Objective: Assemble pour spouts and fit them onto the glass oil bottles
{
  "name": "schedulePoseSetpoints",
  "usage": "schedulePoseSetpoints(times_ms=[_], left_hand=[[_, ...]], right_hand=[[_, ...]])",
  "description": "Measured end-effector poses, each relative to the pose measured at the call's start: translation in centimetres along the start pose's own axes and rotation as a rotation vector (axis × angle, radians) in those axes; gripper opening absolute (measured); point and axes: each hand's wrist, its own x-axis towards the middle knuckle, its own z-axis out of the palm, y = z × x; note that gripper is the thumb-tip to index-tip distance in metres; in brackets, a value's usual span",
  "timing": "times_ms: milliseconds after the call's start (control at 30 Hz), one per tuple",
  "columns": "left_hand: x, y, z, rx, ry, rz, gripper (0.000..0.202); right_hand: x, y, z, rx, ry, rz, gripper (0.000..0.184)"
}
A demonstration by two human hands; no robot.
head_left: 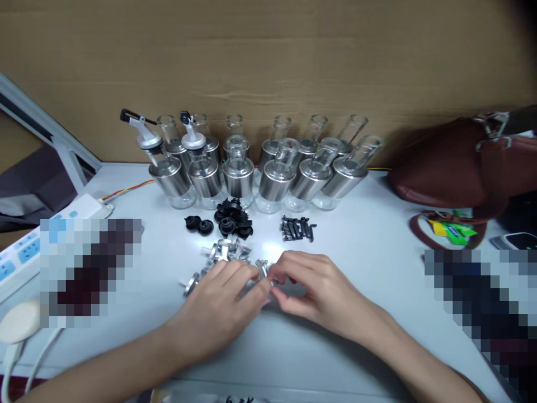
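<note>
My left hand (232,305) and my right hand (316,285) meet low over the table's middle, fingertips nearly touching. The fingers of each are bent into a pinch; what sits between them is mostly hidden. Just behind the fingertips small silver pieces (262,267) show; whether they are held or lie on the table I cannot tell. Silver pourer tops (226,248) form a heap partly covered by my left hand. Beyond them lies a pile of round black stoppers (229,225). A group of small black levers (297,228) lies farther right.
Two rows of glass bottles with steel sleeves (277,179) stand along the cardboard wall (268,56). Two at the left carry pourers (193,134). A white power strip (25,252) lies left; a brown leather bag (444,162) and green packets (457,232) are right.
</note>
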Motion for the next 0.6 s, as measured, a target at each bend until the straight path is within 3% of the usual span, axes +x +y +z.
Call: schedulePoseSetpoints(times_ms=[267, 467, 600], left_hand=[[-0.4, -0.2, -0.5, -0.193, -0.017, -0.059, 0.021], [-0.8, -0.7, -0.8, -0.348, 0.028, -0.155, 0.024], [-0.8, -0.7, -1.0, -0.453, 0.046, -0.156, 0.025]], right_hand=[[-0.1, -0.4, 0.0, 0.006, 0.072, -0.146, 0.011], [-0.3, -0.1, -1.2, 0.094, 0.143, 0.014, 0.014], [-0.3, 0.0, -1.3, 0.127, 0.08, 0.069, 0.017]])
